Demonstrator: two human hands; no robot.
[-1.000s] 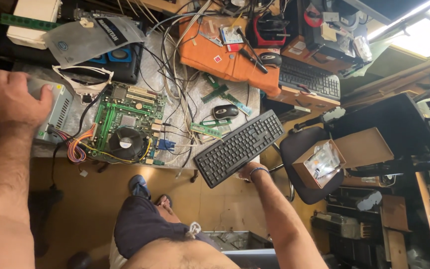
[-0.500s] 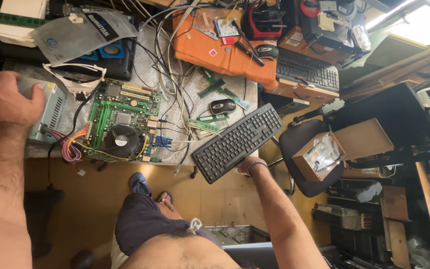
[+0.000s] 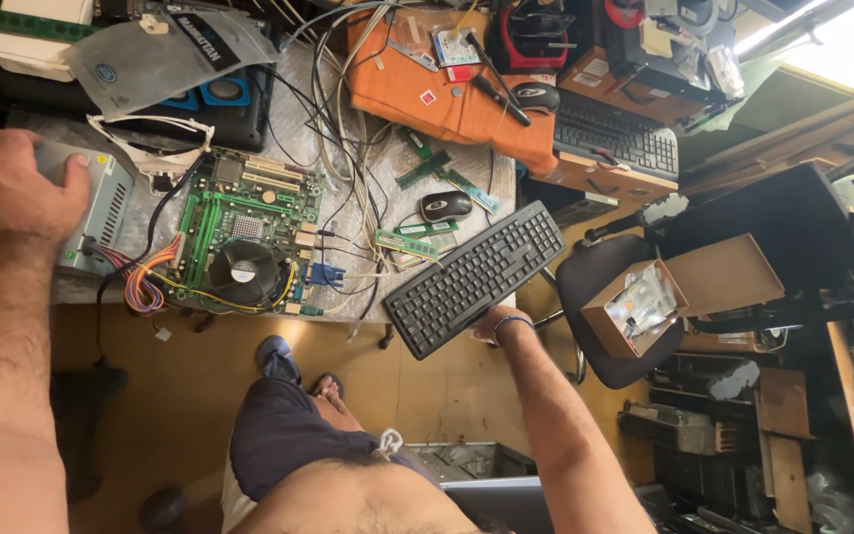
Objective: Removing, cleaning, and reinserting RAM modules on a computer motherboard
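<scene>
My right hand [image 3: 498,324] holds a black keyboard [image 3: 474,278] by its near edge, tilted, partly over the table's front right corner. My left hand [image 3: 10,183] rests on top of a grey power supply box [image 3: 101,203] at the table's left end, fingers curled over it. Between the hands lies a green motherboard [image 3: 244,237] with a round black fan, and coloured wires run from it to the power supply. A black mouse [image 3: 446,205] and green memory sticks [image 3: 407,242] lie just beyond the keyboard.
Tangled cables [image 3: 348,119] cross the table. An orange cloth [image 3: 417,89] with tools and a second mouse lies at the back, beside another keyboard [image 3: 610,129]. A black chair [image 3: 600,297] with an open cardboard box [image 3: 644,307] stands at the right. My feet are under the table.
The view has shifted slightly. My right hand has kept the keyboard at the table's corner, and my left hand stays on the power supply.
</scene>
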